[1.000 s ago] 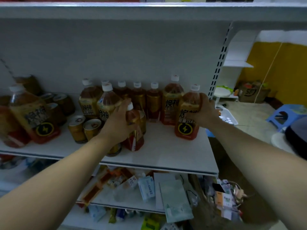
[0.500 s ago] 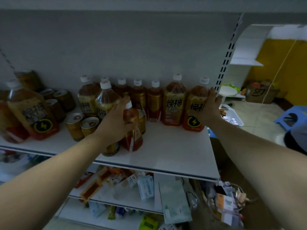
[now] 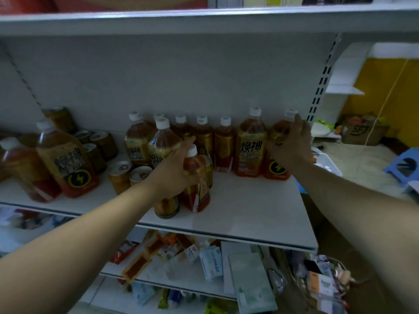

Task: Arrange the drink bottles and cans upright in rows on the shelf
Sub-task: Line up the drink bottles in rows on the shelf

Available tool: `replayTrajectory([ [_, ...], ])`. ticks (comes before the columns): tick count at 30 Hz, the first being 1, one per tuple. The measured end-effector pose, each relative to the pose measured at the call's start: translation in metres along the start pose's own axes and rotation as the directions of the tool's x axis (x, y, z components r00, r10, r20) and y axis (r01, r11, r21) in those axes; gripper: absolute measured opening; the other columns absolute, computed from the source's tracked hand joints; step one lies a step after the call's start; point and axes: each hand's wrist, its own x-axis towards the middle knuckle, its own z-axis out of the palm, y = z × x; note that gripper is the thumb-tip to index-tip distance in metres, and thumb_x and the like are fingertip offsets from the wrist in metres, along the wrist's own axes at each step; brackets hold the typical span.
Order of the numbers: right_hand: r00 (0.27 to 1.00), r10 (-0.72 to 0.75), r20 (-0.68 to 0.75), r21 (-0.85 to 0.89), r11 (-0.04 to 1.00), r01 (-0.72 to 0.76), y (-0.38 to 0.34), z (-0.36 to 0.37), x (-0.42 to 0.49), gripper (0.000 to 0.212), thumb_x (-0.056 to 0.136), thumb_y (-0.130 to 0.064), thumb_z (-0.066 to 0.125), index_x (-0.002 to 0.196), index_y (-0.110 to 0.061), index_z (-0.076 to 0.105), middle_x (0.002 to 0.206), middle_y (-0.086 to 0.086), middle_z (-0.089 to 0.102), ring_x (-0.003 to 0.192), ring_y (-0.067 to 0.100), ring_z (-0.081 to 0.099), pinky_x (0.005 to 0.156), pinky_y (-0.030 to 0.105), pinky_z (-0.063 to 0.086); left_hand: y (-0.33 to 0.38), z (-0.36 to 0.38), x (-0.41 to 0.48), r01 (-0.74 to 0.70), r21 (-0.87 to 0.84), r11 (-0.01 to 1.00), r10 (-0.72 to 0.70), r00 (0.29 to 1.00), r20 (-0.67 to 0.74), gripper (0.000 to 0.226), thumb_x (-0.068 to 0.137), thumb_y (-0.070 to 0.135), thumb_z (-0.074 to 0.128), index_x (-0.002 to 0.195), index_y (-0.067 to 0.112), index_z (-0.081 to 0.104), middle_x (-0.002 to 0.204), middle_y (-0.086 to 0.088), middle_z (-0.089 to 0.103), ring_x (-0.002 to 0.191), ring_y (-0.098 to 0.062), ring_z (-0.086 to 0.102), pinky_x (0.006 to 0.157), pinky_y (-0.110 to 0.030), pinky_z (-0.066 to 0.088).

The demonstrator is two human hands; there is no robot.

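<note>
My left hand (image 3: 173, 168) grips a small red-labelled bottle (image 3: 196, 189) with a white cap, upright near the front of the white shelf (image 3: 254, 211). A gold can (image 3: 166, 206) stands just left of it, under my wrist. My right hand (image 3: 291, 143) grips a big amber bottle (image 3: 275, 168) with a lightning badge at the right end of the back row, beside a matching big bottle (image 3: 250, 146). Several slimmer bottles (image 3: 223, 146) line the back wall. Two open-top cans (image 3: 130, 175) stand left of my left hand.
At the shelf's left stand big bottles (image 3: 65, 159), tilted, with several cans (image 3: 99, 143) behind. The shelf's right front is bare. A lower shelf (image 3: 204, 264) holds packets and boxes. A blue stool (image 3: 405, 164) and a cardboard box (image 3: 360, 130) are on the floor at right.
My right hand has pushed the big lightning-badge bottle back from mid-shelf into the back row, next to the other big bottle. My left hand has kept its grip on the small bottle.
</note>
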Motion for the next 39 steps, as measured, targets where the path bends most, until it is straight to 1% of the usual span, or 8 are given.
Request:
replayTrajectory([
  [6, 0.918, -0.389, 0.076, 0.148, 0.915, 0.375, -0.089, 0.011, -0.044, 0.046, 0.083, -0.043, 0.064, 0.119, -0.016, 0.058, 0.118, 0.009, 0.057, 0.112, 0.026, 0.051, 0.094, 0.036, 0.041, -0.005, -0.047, 0.002, -0.2, 0.149, 0.968, 0.237, 0.925, -0.297, 0.039, 0.085, 0.036, 0.063, 0.121, 0.023, 0.054, 0.118, 0.001, 0.056, 0.109, -0.02, 0.054, 0.088, -0.032, 0.044],
  [8, 0.857, -0.419, 0.301, 0.293, 0.895, 0.335, -0.118, 0.022, -0.067, 0.019, 0.081, -0.054, 0.062, 0.093, -0.04, 0.06, 0.092, -0.018, 0.061, 0.089, -0.001, 0.057, 0.074, 0.018, 0.044, -0.017, -0.06, 0.005, -0.195, 0.279, 0.94, 0.295, 0.876, -0.382, 0.033, 0.083, 0.032, 0.061, 0.113, 0.018, 0.058, 0.116, -0.01, 0.057, 0.108, -0.029, 0.051, 0.091, -0.036, 0.039],
  [11, 0.746, -0.388, 0.541, 0.4, 0.899, 0.178, -0.138, 0.046, -0.096, 0.041, 0.072, -0.052, 0.074, 0.107, -0.042, 0.055, 0.102, -0.02, 0.062, 0.096, -0.004, 0.059, 0.084, 0.026, 0.05, -0.039, -0.069, 0.01, -0.128, 0.379, 0.917, 0.256, 0.915, -0.312, 0.059, 0.081, 0.037, 0.057, 0.133, 0.011, 0.046, 0.137, -0.017, 0.043, 0.13, -0.037, 0.034, 0.106, -0.05, 0.029],
  [16, 0.829, -0.287, 0.48, 0.377, 0.921, 0.1, -0.137, 0.055, -0.102, 0.036, 0.078, -0.039, 0.07, 0.104, -0.038, 0.046, 0.096, -0.019, 0.057, 0.087, -0.012, 0.055, 0.073, 0.022, 0.045, -0.053, -0.065, 0.01, -0.08, 0.008, 0.997, 0.08, 0.996, -0.035, 0.085, 0.079, 0.017, 0.067, 0.147, 0.033, 0.018, 0.14, -0.006, 0.045, 0.124, -0.02, 0.044, 0.105, -0.039, 0.038],
  [22, 0.934, -0.14, 0.33, 0.283, 0.958, 0.043, -0.11, 0.031, -0.095, 0.023, 0.074, -0.041, 0.066, 0.091, -0.035, 0.051, 0.085, -0.013, 0.059, 0.075, -0.002, 0.059, 0.06, 0.021, 0.044, -0.04, -0.051, -0.004, -0.197, 0.203, 0.959, 0.261, 0.893, -0.367, 0.052, 0.08, 0.018, 0.064, 0.129, 0.013, 0.047, 0.133, -0.012, 0.045, 0.122, -0.027, 0.039, 0.094, -0.032, 0.034],
  [31, 0.979, -0.01, 0.204, 0.245, 0.969, -0.042, -0.052, 0.017, -0.065, 0.048, 0.078, -0.024, 0.071, 0.121, -0.021, 0.049, 0.111, -0.001, 0.058, 0.097, 0.017, 0.056, 0.078, 0.028, 0.042, 0.004, 0.002, 0.017, -0.357, 0.413, 0.838, 0.373, 0.927, 0.044, 0.044, 0.089, 0.026, 0.056, 0.13, 0.012, 0.047, 0.131, -0.008, 0.04, 0.121, -0.028, 0.036, 0.1, -0.035, 0.031],
  [34, 0.974, -0.051, 0.223, 0.282, 0.959, -0.015, -0.046, 0.023, -0.061, 0.049, 0.078, -0.022, 0.07, 0.122, -0.024, 0.05, 0.112, -0.003, 0.059, 0.098, 0.015, 0.058, 0.077, 0.023, 0.045, 0.012, 0.017, 0.035, -0.241, 0.502, 0.831, 0.184, 0.97, 0.16, 0.056, 0.092, 0.024, 0.053, 0.142, 0.008, 0.031, 0.146, -0.017, 0.025, 0.133, -0.034, 0.025, 0.106, -0.039, 0.027],
  [39, 0.959, -0.077, 0.273, 0.344, 0.939, -0.023, -0.032, 0.028, -0.059, 0.052, 0.073, -0.022, 0.068, 0.121, -0.018, 0.048, 0.114, 0.008, 0.059, 0.105, 0.027, 0.059, 0.09, 0.044, 0.05, 0.015, 0.054, 0.056, -0.066, 0.656, 0.752, -0.153, 0.95, 0.271, 0.071, 0.093, 0.019, 0.045, 0.15, 0.005, 0.004, 0.154, -0.027, 0.0, 0.141, -0.045, 0.001, 0.117, -0.049, 0.008],
])
